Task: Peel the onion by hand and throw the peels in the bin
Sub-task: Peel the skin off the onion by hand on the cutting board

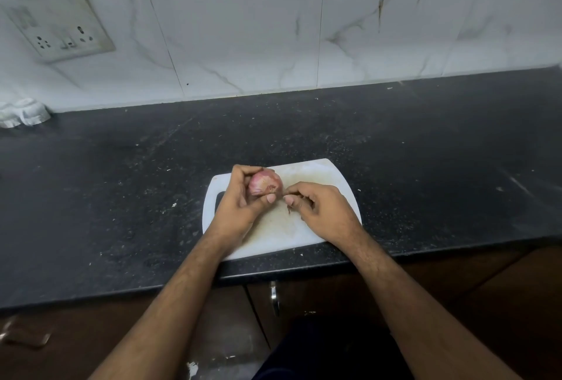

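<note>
A small pink-red onion (pixel 264 182) is held above the white cutting board (pixel 316 177), root end turned toward me. My left hand (pixel 240 203) wraps around it from the left, thumb pressed under the root. My right hand (pixel 319 207) sits just right of the onion, thumb and forefinger pinched on a thin brown strip of peel (pixel 288 207) that hangs down from the fingers. No bin is in view.
The board lies on a black speckled countertop (pixel 121 197) near its front edge. A white tiled wall with a socket plate (pixel 60 29) rises behind. A crumpled white cloth (pixel 22 113) lies at far left. Brown cabinet doors with a metal handle (pixel 274 297) stand below.
</note>
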Tool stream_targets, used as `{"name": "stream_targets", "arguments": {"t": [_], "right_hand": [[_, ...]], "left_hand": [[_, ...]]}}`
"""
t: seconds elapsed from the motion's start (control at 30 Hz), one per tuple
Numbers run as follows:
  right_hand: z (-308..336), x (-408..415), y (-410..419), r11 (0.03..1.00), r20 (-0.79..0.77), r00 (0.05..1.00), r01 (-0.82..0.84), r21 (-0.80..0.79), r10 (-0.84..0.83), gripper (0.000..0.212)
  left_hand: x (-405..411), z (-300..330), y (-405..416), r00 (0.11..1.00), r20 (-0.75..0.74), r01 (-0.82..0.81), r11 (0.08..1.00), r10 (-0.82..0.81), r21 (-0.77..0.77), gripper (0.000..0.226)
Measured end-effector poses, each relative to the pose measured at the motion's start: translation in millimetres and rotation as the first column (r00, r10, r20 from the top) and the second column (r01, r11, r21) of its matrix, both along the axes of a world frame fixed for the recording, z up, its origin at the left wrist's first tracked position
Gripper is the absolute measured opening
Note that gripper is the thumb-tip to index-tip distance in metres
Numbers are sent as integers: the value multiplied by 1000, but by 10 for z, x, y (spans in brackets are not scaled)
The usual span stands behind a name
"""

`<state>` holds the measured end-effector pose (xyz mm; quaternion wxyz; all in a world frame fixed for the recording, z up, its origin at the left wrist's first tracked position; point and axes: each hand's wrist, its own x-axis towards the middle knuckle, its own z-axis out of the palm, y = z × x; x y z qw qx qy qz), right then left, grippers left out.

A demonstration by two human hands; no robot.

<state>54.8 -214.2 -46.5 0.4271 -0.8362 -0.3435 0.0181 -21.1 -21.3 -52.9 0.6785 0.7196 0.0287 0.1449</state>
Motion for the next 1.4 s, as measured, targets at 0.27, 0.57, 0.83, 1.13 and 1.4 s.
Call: {"name": "stream_targets", "arguments": {"t": [0.27, 0.57, 0.83, 1.13, 1.4], "right_hand": [[15, -43, -18, 995, 83, 996, 5, 99, -14, 21], [-12, 15, -19, 998, 114, 993, -39, 54, 33, 5], [-9, 7, -22, 993, 68, 998, 2, 114, -10, 11], [-12, 24, -9, 982, 119, 991, 38, 184, -61, 7], [5, -11, -26, 981, 97, 995, -6, 195, -13, 15]], "left_hand": [[-1, 7, -70, 999, -27, 49, 992, -46, 116, 48], [5, 31, -114, 997, -37, 70, 961, -62, 268, 41], [24, 9, -60, 1000, -16, 13, 971, -10, 240, 37], [38, -62, -45, 1000, 19, 0, 933, -7, 361, 55], [20, -33, -112, 1000, 23, 0, 960, -7, 281, 51]]}}
